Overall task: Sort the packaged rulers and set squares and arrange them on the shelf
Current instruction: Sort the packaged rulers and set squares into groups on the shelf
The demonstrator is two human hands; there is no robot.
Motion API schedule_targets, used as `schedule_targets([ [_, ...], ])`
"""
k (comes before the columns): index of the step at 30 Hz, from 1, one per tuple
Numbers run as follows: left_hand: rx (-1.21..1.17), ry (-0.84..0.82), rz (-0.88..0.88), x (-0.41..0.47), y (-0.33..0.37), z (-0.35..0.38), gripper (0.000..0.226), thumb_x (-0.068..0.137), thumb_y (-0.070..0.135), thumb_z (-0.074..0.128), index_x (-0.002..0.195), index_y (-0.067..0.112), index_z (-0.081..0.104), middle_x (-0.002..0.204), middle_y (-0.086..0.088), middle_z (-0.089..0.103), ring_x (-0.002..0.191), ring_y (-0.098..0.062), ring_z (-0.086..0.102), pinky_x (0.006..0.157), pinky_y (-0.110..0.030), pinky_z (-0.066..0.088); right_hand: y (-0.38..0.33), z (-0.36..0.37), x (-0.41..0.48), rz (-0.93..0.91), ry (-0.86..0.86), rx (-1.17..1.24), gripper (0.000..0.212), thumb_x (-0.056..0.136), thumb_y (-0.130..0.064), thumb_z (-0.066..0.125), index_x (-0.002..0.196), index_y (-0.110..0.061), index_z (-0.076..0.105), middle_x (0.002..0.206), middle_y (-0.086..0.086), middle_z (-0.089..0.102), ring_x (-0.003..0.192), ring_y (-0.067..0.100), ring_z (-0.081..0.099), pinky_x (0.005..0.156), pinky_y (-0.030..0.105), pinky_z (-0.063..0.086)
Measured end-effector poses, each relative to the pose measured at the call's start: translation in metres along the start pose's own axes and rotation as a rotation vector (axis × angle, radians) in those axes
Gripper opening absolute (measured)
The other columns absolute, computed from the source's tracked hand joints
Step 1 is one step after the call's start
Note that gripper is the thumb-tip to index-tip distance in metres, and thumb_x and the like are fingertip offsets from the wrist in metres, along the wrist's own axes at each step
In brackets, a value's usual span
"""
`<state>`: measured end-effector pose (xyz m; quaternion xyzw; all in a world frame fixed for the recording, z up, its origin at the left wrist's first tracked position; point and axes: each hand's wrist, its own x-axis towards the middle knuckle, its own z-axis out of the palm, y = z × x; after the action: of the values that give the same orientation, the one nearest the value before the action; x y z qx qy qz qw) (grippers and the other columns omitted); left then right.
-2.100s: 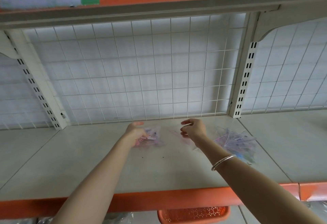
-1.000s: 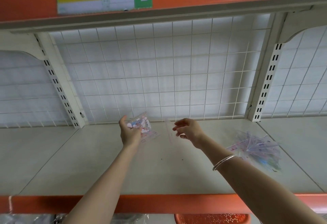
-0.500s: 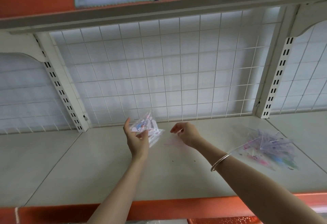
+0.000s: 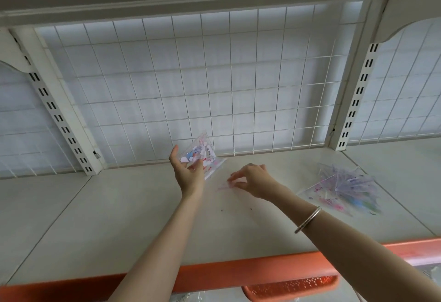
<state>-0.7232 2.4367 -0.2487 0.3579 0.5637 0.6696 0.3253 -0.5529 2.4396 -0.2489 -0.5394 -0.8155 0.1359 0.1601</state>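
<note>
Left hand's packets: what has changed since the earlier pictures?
The left hand gripped the set square packets lying on the shelf and lifted them, tilted up. The right hand stayed low over a flat packet; the loose pile at right did not move.

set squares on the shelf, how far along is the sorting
Early. Nothing stands arranged on the shelf yet. In hand: the left hand holds a small stack of packaged set squares tilted above the shelf, and the right hand reaches for a faint clear packet lying flat; its grip there is unclear. Left: the jumbled pile of packets to the right, unsorted.
</note>
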Motion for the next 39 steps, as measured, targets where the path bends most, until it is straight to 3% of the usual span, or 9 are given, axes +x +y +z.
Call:
schedule_targets([
  [5,-0.003,-0.038,-0.012,-0.005,-0.003,0.013,0.068,0.085,0.006,0.062,0.138,0.038,0.032,0.122,-0.007,0.054,0.103,-0.020,0.061,0.094,-0.040,0.051,0.024,-0.018,-0.012,0.049,0.003,0.021,0.025,0.091,-0.039,0.058,0.112,-0.031,0.069,0.122,-0.012,0.064,0.118,0.013,0.048,0.096,0.033,0.024],
  [11,0.000,-0.079,-0.026,-0.016,-0.002,0.026,0.068,0.086,0.006,0.062,0.140,0.032,0.032,0.115,-0.007,0.055,0.094,-0.017,0.060,0.077,-0.024,0.046,0.045,-0.028,-0.017,0.121,0.015,0.016,0.024,0.091,-0.039,0.058,0.112,-0.035,0.068,0.126,-0.016,0.060,0.123,0.011,0.046,0.096,0.031,0.022],
  [18,-0.010,-0.138,-0.060,-0.021,-0.001,0.029,0.077,0.084,0.007,0.070,0.141,0.034,0.027,0.119,-0.013,0.059,0.095,-0.019,0.065,0.080,-0.027,0.050,0.046,-0.031,-0.015,0.110,0.084,-0.002,0.024,0.091,-0.031,0.060,0.114,-0.031,0.067,0.129,-0.012,0.059,0.122,0.014,0.048,0.096,0.032,0.025],
  [20,-0.015,-0.168,-0.061,-0.023,0.005,0.030,0.077,0.084,0.005,0.070,0.142,0.033,0.027,0.116,-0.012,0.061,0.089,-0.014,0.066,0.071,-0.020,0.050,0.044,-0.039,-0.013,0.117,0.249,0.110,0.022,0.089,-0.025,0.063,0.110,-0.025,0.069,0.121,-0.006,0.064,0.113,0.017,0.056,0.096,0.031,0.034],
  [22,-0.015,-0.206,-0.058,-0.027,0.013,0.033,0.075,0.083,0.002,0.070,0.141,0.028,0.031,0.108,-0.014,0.063,0.079,-0.008,0.064,0.056,-0.011,0.048,0.040,-0.050,-0.010,0.142,0.353,0.288,0.020,0.088,-0.023,0.065,0.107,-0.020,0.069,0.109,-0.003,0.068,0.099,0.018,0.062,0.084,0.026,0.043],
  [27,0.007,-0.360,-0.093,-0.034,0.031,0.047,0.071,0.077,0.008,0.078,0.132,0.032,0.040,0.107,-0.017,0.064,0.081,-0.014,0.065,0.051,-0.011,0.047,0.025,-0.073,-0.007,0.233,0.218,0.828,0.039,0.087,-0.027,0.067,0.122,-0.018,0.051,0.097,0.004,0.065,0.078,0.018,0.063,0.068,0.026,0.051],
  [30,0.017,-0.427,-0.095,-0.041,0.038,0.052,0.071,0.073,0.006,0.081,0.128,0.033,0.044,0.101,-0.015,0.066,0.077,-0.014,0.066,0.050,-0.012,0.047,0.021,-0.077,-0.009,0.231,0.198,1.077,0.021,0.089,-0.010,0.064,0.109,-0.011,0.055,0.081,0.008,0.062,0.059,0.013,0.059,0.058,0.023,0.052],
  [33,0.037,-0.441,-0.084,-0.045,0.041,0.056,0.071,0.073,0.005,0.080,0.128,0.030,0.045,0.092,-0.010,0.065,0.076,-0.014,0.065,0.049,-0.011,0.046,0.024,-0.077,-0.011,0.253,0.216,1.155,0.007,0.089,-0.002,0.061,0.093,-0.007,0.060,0.074,0.009,0.062,0.052,0.013,0.057,0.054,0.022,0.051],
  [39,0.027,-0.351,-0.111,-0.040,0.042,0.054,0.068,0.075,0.005,0.079,0.127,0.031,0.043,0.107,-0.016,0.063,0.079,-0.015,0.065,0.049,-0.013,0.048,0.035,-0.072,-0.017,0.289,0.194,1.173,0.007,0.091,-0.008,0.059,0.096,-0.003,0.062,0.079,0.011,0.064,0.063,0.022,0.060,0.055,0.021,0.051],
])
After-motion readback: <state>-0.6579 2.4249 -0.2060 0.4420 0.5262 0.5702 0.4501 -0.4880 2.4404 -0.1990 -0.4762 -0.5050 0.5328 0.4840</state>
